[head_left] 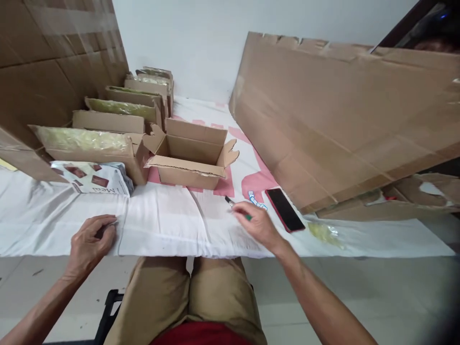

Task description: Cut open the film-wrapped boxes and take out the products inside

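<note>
My right hand (pixel 253 222) holds a slim tool (pixel 229 201) with a dark tip, a silvery neck and a bit of green showing between the fingers. It is just above the white cloth, left of a phone (pixel 284 210) with a red edge. A blue-and-white strip (pixel 256 200) lies beside that hand. At the table's front left, my left hand (pixel 94 235) rests on the cloth with curled fingers; whatever they may hold is hidden. An opened cardboard box (pixel 190 175) stands beyond and between my hands. Nearest to my left hand lies a printed white packet (pixel 97 179).
Several cardboard boxes (pixel 100 148) with clear-yellow plastic stand in a row at the left, by a tall cardboard wall (pixel 61 62). A large cardboard sheet (pixel 341 120) leans at the right. Crumpled yellowish plastic (pixel 325 233) lies near the front edge of the cloth (pixel 161 225).
</note>
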Demonstrator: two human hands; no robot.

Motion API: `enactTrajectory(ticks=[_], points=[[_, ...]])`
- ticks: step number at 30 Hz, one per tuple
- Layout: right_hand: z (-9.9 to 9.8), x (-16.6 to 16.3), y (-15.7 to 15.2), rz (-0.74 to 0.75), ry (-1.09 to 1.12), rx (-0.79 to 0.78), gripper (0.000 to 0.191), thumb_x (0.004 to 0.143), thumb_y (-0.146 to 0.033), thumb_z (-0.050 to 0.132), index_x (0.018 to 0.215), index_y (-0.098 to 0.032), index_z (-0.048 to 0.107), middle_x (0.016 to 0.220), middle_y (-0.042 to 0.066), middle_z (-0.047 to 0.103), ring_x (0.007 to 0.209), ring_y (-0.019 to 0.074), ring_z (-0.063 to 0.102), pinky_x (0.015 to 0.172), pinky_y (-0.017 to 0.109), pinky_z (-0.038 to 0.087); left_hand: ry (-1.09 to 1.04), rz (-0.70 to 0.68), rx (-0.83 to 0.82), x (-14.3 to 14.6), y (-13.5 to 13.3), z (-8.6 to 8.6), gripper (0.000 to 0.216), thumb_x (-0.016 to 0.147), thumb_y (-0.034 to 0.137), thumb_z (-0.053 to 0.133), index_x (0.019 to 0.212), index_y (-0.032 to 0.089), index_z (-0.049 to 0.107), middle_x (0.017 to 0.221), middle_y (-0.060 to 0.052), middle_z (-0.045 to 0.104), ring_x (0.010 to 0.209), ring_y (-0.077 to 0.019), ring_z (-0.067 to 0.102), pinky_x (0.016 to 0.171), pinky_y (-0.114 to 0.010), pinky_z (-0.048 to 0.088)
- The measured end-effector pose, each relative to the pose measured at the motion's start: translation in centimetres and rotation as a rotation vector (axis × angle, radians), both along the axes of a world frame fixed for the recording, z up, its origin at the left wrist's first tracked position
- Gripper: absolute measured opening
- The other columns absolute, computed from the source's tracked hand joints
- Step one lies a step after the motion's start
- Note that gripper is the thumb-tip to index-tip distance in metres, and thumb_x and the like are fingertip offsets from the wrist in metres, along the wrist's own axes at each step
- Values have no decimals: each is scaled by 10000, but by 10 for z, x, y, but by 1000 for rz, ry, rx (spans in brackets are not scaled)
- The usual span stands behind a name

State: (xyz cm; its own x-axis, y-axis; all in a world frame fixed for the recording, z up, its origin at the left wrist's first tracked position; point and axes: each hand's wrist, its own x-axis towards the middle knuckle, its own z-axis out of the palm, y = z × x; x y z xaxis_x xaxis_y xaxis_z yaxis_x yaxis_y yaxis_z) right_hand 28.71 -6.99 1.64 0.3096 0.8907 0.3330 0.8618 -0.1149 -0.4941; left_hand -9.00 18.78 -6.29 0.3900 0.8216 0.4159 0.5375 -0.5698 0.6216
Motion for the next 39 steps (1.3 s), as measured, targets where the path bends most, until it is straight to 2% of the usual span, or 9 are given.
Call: enactTrajectory(ticks=[1, 3, 8, 17, 23, 27, 31, 35, 39], points=[[-2, 20, -13, -124, -97, -3, 168, 946, -239, 544, 934, -249, 711, 913, 18, 783, 803, 183, 722, 752, 281, 541, 3, 10, 2, 1, -2, 1, 159, 783, 386, 613, 840, 293, 730, 961, -15, 798, 975, -308, 752, 974, -499, 604], [-9, 57, -34, -239, -170, -4, 197, 929, -222, 517, 907, -236, 713, 900, 52, 778, 804, 215, 714, 750, 317, 533, 11, 27, 6, 2, -4, 4, 158, 779, 396, 608, 831, 299, 722, 946, -6, 796, 971, -305, 751, 980, -504, 602], [-30, 100, -61, -324, -314, -82, 240, 918, -181, 493, 835, -226, 714, 860, 90, 766, 803, 250, 669, 782, 357, 469, 29, 49, -14, 4, -8, 9, 120, 764, 407, 614, 823, 352, 702, 953, 47, 785, 1005, -294, 737, 989, -489, 604], [-45, 98, -72, -258, -490, -232, 281, 958, -136, 494, 854, -205, 746, 853, 121, 755, 821, 260, 582, 765, 386, 336, 25, 32, -32, 7, -15, 15, 83, 755, 415, 621, 814, 398, 677, 944, 73, 752, 1044, -349, 701, 1085, -644, 534], [-45, 97, -79, -177, -463, -289, 311, 818, -72, 556, 962, -216, 791, 997, 86, 803, 892, 254, 634, 782, 382, 380, 37, 35, -24, 8, -15, 15, 79, 743, 403, 624, 788, 388, 688, 930, 77, 764, 1049, -344, 709, 987, -590, 587], [-35, 102, -83, -196, -416, -234, 335, 860, -109, 502, 971, -226, 796, 1047, 71, 812, 907, 238, 705, 795, 369, 465, 31, 36, -1, 6, -9, 12, 115, 728, 397, 635, 796, 346, 712, 941, 43, 782, 1014, -319, 725, 980, -519, 595], [-22, 97, -71, -238, -229, -36, 293, 927, -237, 494, 975, -238, 783, 1044, 95, 801, 934, 258, 746, 781, 373, 549, 47, -33, -6, 12, -13, 20, 179, 767, 371, 626, 840, 256, 743, 970, -49, 792, 952, -275, 739, 895, -415, 616], [-12, 80, -36, -204, 33, 36, 233, 902, -380, 597, 1017, -271, 767, 1095, 87, 790, 964, 273, 744, 652, 344, 559, -74, -112, -73, 43, -30, 41, 205, 839, 347, 623, 957, 244, 756, 1105, -76, 772, 1034, -266, 726, 865, -391, 617], [-7, 62, 17, -273, 227, 2, 486, 850, -492, 685, 1253, -220, 705, 1174, 121, 765, 829, 239, 717, 723, 371, 589, -282, -140, -325, 98, -28, 48, 388, 834, 350, 631, 1183, 195, 698, 1193, -112, 740, 1062, -261, 709, 927, -419, 592]])
